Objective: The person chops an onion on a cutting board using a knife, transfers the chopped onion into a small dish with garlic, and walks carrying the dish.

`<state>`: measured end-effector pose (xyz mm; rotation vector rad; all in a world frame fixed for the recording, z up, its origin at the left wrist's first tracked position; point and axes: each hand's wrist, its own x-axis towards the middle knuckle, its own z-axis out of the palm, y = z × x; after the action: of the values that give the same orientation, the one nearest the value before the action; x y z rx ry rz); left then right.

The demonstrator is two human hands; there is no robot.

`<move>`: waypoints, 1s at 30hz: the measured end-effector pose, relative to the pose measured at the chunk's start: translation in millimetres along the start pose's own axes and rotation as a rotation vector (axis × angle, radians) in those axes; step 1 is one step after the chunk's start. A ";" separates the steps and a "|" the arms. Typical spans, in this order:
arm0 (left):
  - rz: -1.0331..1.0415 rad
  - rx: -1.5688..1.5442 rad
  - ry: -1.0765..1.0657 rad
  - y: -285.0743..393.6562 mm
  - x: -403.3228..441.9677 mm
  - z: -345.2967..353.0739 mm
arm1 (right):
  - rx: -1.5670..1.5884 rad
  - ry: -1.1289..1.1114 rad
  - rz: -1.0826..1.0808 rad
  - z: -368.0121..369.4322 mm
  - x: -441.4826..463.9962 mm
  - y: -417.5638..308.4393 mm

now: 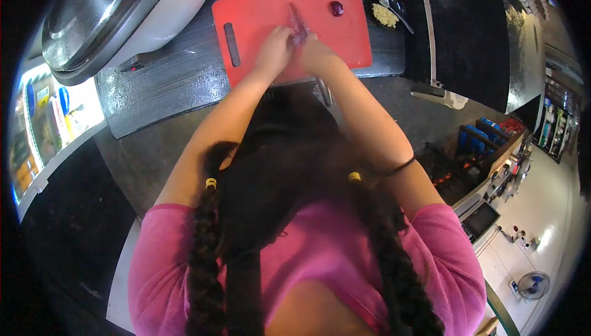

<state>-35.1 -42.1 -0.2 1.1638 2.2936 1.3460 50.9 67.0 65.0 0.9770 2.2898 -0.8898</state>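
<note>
On a red cutting board (258, 13), my right hand (317, 54) is closed around what looks like a knife (295, 15), its narrow blade pointing away from me. The handle is hidden in my grip. My left hand (276, 48) is just to the left of the blade, fingers curled against purple-white red onion pieces (299, 36). Motion blurs the fingertips and the pieces. A shiny dark purple piece (336, 8), which looks like red onion, sits apart at the board's upper right.
Right of the board, a dark dish (397, 5) holds chopped pale yellow bits (385, 16) and a metal spoon (394, 11). A large white cooker with a dark lid (117, 13) stands at the upper left. The dark table's front edge (172, 118) runs below the board.
</note>
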 end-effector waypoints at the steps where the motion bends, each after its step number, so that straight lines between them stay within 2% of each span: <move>1: 0.013 0.032 0.005 0.0 0.5 -0.5 | -0.129 0.117 -0.159 13.7 -2.9 12.2; 2: 0.011 0.030 0.005 0.9 -0.4 -0.3 | -0.258 0.232 -0.317 25.9 -3.4 23.1; 3: -0.012 -0.003 0.001 3.2 -1.4 -0.2 | -0.259 0.230 -0.317 35.7 -0.5 27.5; 5: -0.038 -0.031 -0.001 2.9 -0.5 -0.5 | -0.109 0.343 -0.171 52.0 7.0 25.9; 6: -0.018 -0.020 0.017 1.9 -0.8 0.7 | -0.106 0.339 -0.171 48.0 11.7 24.2; 8: 0.003 -0.010 0.030 2.3 -4.8 3.2 | 0.033 0.194 -0.189 28.1 21.3 17.3; 11: 0.037 0.018 0.035 -0.3 1.0 0.0 | -0.058 0.167 -0.093 17.9 -1.3 -0.5; 15: -0.019 -0.019 0.019 0.9 -1.2 3.8 | -0.115 0.215 -0.103 38.0 3.7 12.3; 17: -0.023 -0.023 0.022 -0.9 -3.3 3.9 | 0.027 0.329 -0.170 39.1 25.0 14.4; 18: -0.018 0.005 0.024 0.2 -2.2 2.3 | 0.035 0.330 -0.168 36.9 21.0 12.8; 20: -0.008 0.035 0.029 -3.5 2.2 1.2 | -0.019 0.137 -0.086 24.5 7.0 5.0; 24: -0.020 0.014 0.053 -11.8 1.3 11.9 | -0.067 0.171 -0.054 40.5 1.2 11.2; 26: -0.032 0.011 0.065 -12.6 3.1 13.3 | 0.040 0.301 -0.183 44.9 26.2 21.8; 29: 0.024 0.043 0.068 -10.3 8.0 7.9 | -0.017 0.195 -0.149 17.6 6.1 4.0; 30: -0.018 0.037 0.044 -9.1 7.7 6.1 | -0.015 0.196 -0.150 21.9 0.7 3.3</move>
<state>-41.4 -35.0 -9.6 1.1332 2.3634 1.3422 56.9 53.2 48.7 0.9319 2.5595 -0.8692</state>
